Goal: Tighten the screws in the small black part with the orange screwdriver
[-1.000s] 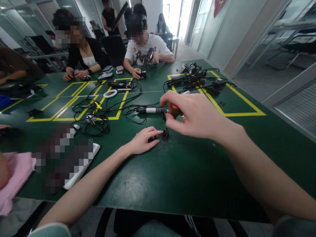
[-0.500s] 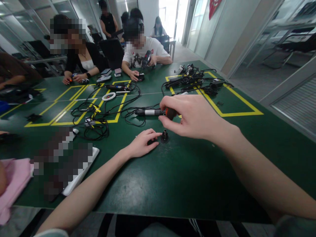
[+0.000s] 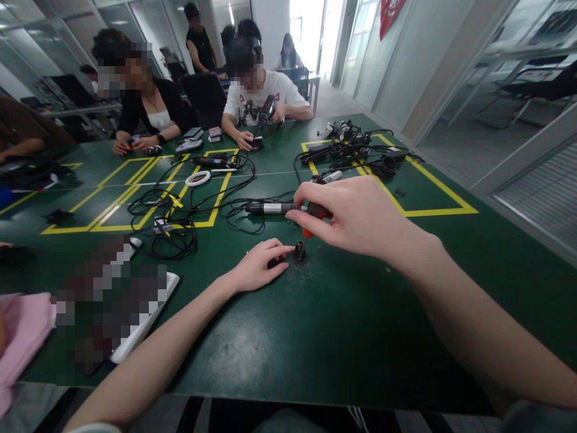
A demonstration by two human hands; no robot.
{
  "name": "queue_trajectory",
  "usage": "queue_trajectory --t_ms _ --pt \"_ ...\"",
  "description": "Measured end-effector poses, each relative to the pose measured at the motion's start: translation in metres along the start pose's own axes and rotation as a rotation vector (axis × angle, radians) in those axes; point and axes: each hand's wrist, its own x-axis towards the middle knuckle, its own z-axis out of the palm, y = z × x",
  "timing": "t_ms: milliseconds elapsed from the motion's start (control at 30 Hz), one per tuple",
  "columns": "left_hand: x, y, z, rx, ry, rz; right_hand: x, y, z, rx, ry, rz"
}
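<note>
A small round black part (image 3: 299,255) with a metal post stands on the green table (image 3: 279,337). My left hand (image 3: 261,264) rests on the table to its left, fingers parted, the index fingertip touching or nearly touching the part. Above it, my right hand (image 3: 347,216) grips a screwdriver (image 3: 308,232) with a dark and red handle. The thin shaft points down at the part; whether its tip touches the part cannot be made out. Just behind lies a black and silver cylindrical tool (image 3: 273,208) with a cable.
Coiled black cables (image 3: 174,234) lie at the left and a cable pile (image 3: 347,150) at the back right. A white ring (image 3: 198,178) sits farther back. Blurred-out flat items (image 3: 148,319) lie near my left forearm. Across the table, a person holds a power drill (image 3: 267,112).
The screwdriver in my right hand has tilted, with its red collar now lower and its shaft in sight beside the metal post. My left hand has barely moved.
</note>
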Motion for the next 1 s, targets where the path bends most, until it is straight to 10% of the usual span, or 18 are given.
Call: queue_trajectory --t_ms 1000 --pt "-0.0016 0.0014 0.0036 0.054 0.015 0.010 -0.0078 -0.0067 -0.0028 -0.022 0.036 -0.164"
